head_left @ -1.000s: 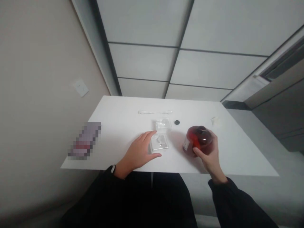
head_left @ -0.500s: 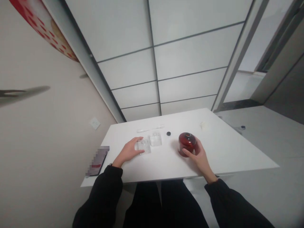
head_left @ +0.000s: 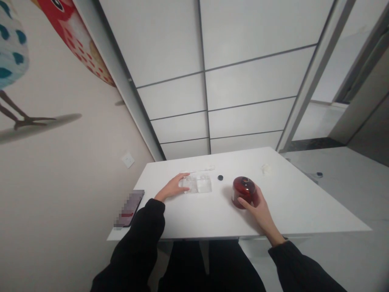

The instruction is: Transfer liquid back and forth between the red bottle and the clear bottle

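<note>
My left hand (head_left: pixel 173 187) is wrapped round the left side of a clear, square-shaped glass bottle (head_left: pixel 190 185) on the white table (head_left: pixel 197 219). Right beside it, apparently touching, stands a second clear bottle (head_left: pixel 204 184). My right hand (head_left: pixel 257 205) grips a dark red, rounded glass jar (head_left: pixel 243 188) from its right side, thumb across the front. The jar stands upright on the table. Between the bottles and the jar lies a small black cap (head_left: pixel 220 177).
Behind the bottles lies a thin clear strip or tube (head_left: pixel 202 169). A pale crumpled scrap (head_left: pixel 266 168) is at the back right. At the left edge rests a phone-like dark device (head_left: pixel 130 209), its screen blurred. White panelled doors (head_left: pixel 243 113) rise behind the table.
My left hand has slid its clear bottle back and right, up against the other one. My right hand stays on the red jar. The whole view has shifted slightly.
</note>
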`<state>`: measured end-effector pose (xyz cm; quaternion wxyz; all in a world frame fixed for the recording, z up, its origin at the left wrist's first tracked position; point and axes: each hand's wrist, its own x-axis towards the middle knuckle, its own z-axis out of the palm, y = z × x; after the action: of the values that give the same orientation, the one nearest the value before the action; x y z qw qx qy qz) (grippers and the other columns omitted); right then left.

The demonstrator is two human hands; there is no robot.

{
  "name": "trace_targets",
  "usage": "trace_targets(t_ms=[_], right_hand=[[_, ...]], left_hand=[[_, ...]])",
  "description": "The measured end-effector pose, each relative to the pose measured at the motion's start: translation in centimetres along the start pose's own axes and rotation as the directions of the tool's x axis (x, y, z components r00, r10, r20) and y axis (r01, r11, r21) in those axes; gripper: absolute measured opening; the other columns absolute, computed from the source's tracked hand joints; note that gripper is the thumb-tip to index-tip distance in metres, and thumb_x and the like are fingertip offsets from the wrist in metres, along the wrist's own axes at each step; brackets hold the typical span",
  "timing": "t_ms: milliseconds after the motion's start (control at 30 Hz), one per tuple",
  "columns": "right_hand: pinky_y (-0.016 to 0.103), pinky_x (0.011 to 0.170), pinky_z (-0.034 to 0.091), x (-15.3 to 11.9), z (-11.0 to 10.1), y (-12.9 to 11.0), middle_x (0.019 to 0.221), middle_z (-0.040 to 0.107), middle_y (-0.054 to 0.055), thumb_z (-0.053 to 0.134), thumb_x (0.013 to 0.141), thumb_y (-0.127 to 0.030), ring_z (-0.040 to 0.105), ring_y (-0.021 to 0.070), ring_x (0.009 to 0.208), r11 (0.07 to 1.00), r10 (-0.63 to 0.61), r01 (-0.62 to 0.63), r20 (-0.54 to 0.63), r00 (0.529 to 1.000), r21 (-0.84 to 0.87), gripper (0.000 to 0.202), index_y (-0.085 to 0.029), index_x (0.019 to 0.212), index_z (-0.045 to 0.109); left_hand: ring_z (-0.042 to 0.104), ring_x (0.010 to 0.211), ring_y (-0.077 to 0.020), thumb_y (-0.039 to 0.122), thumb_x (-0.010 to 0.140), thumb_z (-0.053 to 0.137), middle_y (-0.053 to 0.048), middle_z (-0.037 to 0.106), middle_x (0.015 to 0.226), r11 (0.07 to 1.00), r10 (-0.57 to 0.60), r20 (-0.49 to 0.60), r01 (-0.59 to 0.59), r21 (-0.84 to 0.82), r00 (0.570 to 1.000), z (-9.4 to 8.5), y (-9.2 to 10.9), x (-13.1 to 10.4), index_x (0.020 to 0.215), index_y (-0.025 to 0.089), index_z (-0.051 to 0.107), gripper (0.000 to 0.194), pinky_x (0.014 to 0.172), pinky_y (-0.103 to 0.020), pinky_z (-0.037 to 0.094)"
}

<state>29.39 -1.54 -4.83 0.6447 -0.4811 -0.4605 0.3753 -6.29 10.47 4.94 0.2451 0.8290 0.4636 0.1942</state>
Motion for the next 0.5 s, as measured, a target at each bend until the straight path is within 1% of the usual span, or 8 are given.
trace_targets(t_ms=[167, 267, 333, 400, 467, 500], right_hand=[[0.061, 0.126, 0.036, 0.0, -0.1, 0.4, 0.152, 0.060, 0.013, 0.089, 0.079, -0.056, 0.057, 0.0365, 0.142, 0.999, 0.010, -0.009, 0.012, 1.000, -0.032, 0.085, -0.028, 0.150, 0.050], [0.063, 0.127, 0.034, 0.0, -0.2, 0.4, 0.153, 0.059, 0.015, 0.090, 0.078, -0.055, 0.057, 0.0374, 0.142, 0.997, 0.028, -0.026, 0.034, 0.999, -0.069, 0.088, -0.028, 0.151, 0.049], [0.061, 0.127, 0.035, -0.1, -0.3, 0.2, 0.156, 0.057, 0.015, 0.091, 0.076, -0.054, 0.056, 0.0372, 0.144, 0.995, 0.037, -0.031, 0.066, 0.997, -0.096, 0.090, -0.028, 0.152, 0.049], [0.059, 0.128, 0.035, -0.3, -0.3, -0.1, 0.158, 0.056, 0.014, 0.091, 0.075, -0.054, 0.053, 0.0367, 0.147, 0.991, 0.045, -0.033, 0.097, 0.994, -0.127, 0.093, -0.029, 0.153, 0.049], [0.061, 0.128, 0.033, -0.5, -0.1, -0.6, 0.155, 0.059, 0.013, 0.091, 0.074, -0.054, 0.053, 0.0379, 0.147, 0.986, 0.060, -0.040, 0.120, 0.991, -0.165, 0.090, -0.029, 0.151, 0.052], [0.062, 0.127, 0.034, -0.6, 0.1, -0.8, 0.152, 0.062, 0.013, 0.091, 0.074, -0.054, 0.055, 0.0390, 0.145, 0.982, 0.070, -0.045, 0.132, 0.989, -0.183, 0.087, -0.028, 0.149, 0.056]], left_hand=[[0.065, 0.129, -0.0317, 0.038, 0.103, 0.071, -0.013, 0.061, 0.149, 0.999, 0.004, -0.013, -0.005, -0.033, 1.000, 0.3, -0.3, -0.3, 0.142, 0.020, 0.062, 0.044, 0.107, -0.056, 0.057], [0.058, 0.139, -0.0353, 0.039, 0.102, 0.071, -0.014, 0.055, 0.157, 0.999, 0.001, -0.032, -0.003, -0.050, 0.999, 0.5, -0.1, -0.4, 0.147, 0.021, 0.058, 0.050, 0.114, -0.062, 0.051], [0.053, 0.146, -0.0376, 0.041, 0.099, 0.075, -0.016, 0.048, 0.164, 0.998, 0.013, -0.029, -0.015, -0.064, 1.000, 0.5, 0.2, -0.2, 0.155, 0.023, 0.052, 0.063, 0.120, -0.064, 0.045], [0.048, 0.151, -0.0381, 0.043, 0.090, 0.084, -0.017, 0.044, 0.169, 0.997, 0.031, -0.015, -0.032, -0.077, 0.999, 0.6, 0.6, 0.2, 0.162, 0.024, 0.044, 0.084, 0.127, -0.061, 0.038], [0.048, 0.153, -0.0370, 0.042, 0.081, 0.091, -0.017, 0.047, 0.168, 0.995, 0.045, 0.001, -0.045, -0.085, 0.999, 0.8, 0.9, 0.9, 0.165, 0.025, 0.040, 0.100, 0.130, -0.054, 0.036], [0.050, 0.152, -0.0366, 0.041, 0.078, 0.093, -0.016, 0.051, 0.166, 0.995, 0.047, 0.011, -0.046, -0.086, 0.999, 0.9, 1.1, 1.3, 0.165, 0.026, 0.040, 0.103, 0.129, -0.052, 0.037]])
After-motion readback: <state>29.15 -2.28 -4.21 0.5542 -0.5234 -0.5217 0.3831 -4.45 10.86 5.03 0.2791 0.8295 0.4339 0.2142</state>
